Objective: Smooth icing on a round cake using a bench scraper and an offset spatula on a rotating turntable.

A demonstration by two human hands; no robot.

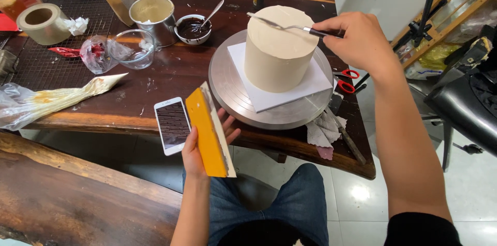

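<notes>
We hold a spatula [282,27] in our right hand [357,41], fist closed on its dark handle. Its blade lies flat across the top of the cake [279,52], long axis from 3 o'clock to 9 o'clock, tip pointing to 9. The cake stands upright on a white board [310,88] at the centre of the turntable [233,96], at 12 o'clock from our lap. Right hand is nearer, just off the rim at 3 o'clock. Left hand [199,147] sits at 7 o'clock from the cake, well apart, clasping a yellow scraper [206,132], long axis 11 to 5. A phone [172,124] lies just beside it.
</notes>
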